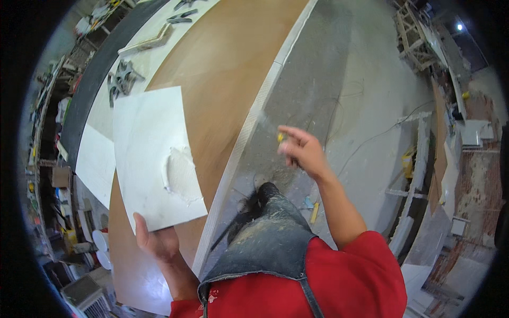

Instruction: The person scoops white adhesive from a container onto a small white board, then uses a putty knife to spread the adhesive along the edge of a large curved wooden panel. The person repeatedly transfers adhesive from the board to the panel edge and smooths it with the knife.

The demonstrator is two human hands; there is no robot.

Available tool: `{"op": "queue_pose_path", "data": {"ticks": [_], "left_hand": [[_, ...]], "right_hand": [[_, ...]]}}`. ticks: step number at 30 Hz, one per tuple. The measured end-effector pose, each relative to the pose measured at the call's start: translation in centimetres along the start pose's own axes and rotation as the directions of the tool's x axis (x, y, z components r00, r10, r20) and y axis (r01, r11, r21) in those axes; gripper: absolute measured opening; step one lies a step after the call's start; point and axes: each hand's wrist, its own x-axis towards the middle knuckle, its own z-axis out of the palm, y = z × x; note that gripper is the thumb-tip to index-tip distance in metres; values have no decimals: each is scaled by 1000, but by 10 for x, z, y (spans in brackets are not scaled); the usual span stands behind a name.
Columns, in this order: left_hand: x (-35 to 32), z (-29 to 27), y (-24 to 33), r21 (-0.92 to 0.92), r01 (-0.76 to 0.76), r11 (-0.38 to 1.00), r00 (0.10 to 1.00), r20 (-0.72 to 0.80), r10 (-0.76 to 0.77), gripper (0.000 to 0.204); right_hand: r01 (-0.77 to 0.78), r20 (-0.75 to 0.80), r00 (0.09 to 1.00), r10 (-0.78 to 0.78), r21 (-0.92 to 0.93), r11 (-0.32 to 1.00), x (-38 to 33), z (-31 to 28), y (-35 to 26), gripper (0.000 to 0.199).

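My left hand [159, 243] grips the lower edge of a flat white board [143, 127], with the thumb on top and the other fingers underneath. A mound of white paste [181, 175] lies toward the board's right side. My right hand [306, 155] is apart from the board, over the floor side of the workbench. Pinched between its fingers is a putty knife [281, 137] with a yellow part; its pale blade is smeared by motion. Beneath the board, a long brown sheet [222, 58] with a pale textured edge strip [254, 114] stretches away.
Black spring clamps [123, 79] and an L-shaped white piece [147, 43] lie on the pale surface at the far left. Cluttered shelves [47, 122] line the left wall. On the right, a cable [366, 139] crosses the grey floor near a white frame [416, 175] and leaning panels [441, 143].
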Motion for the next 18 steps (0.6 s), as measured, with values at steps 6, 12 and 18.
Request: {"op": "queue_pose_path", "data": {"ticks": [6,12,18], "left_hand": [[7,4,-2,55,51,997,992,-120,-44,60],[15,4,-12,162,117,980,990,-93,-103,59],[23,24,-18,190,108,976,994,-55,-99,56]], "right_hand": [[91,-276,956,102,605,791,96,-17,69,38],[129,-401,906,134,565,815,146,-19,92,42],[116,-467,877,111,430,896,170,-16,99,49]]}}
